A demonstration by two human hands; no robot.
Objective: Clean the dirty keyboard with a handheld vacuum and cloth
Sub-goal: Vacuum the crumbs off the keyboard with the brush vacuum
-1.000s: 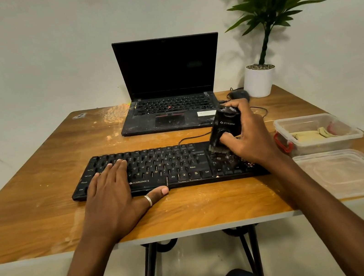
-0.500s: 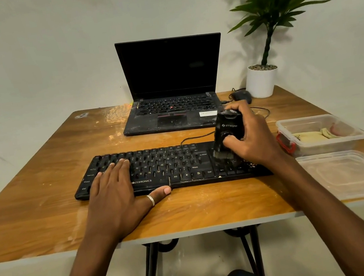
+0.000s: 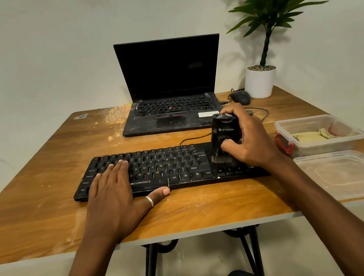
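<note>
The keyboard (image 3: 168,161) is steadied on the table (image 3: 42,204) by the left hand (image 3: 114,197), which is laid flat with straight fingers over the keys at its left end, the thumb resting against the front edge. Just right of that hand, the middle keys are left uncovered. Further right, the handheld vacuum (image 3: 222,131) is gripped upright in the right hand (image 3: 254,145), the thumb curled across its front, and its brush nozzle (image 3: 222,159) is set down on the keys at the keyboard's right end. The vacuuming step is judged to be in hand. Next, the nozzle is probably to be drawn along the rows toward the left hand. Right of the right hand, the cloth (image 3: 306,136) is seen untouched in a clear container (image 3: 327,146).
</note>
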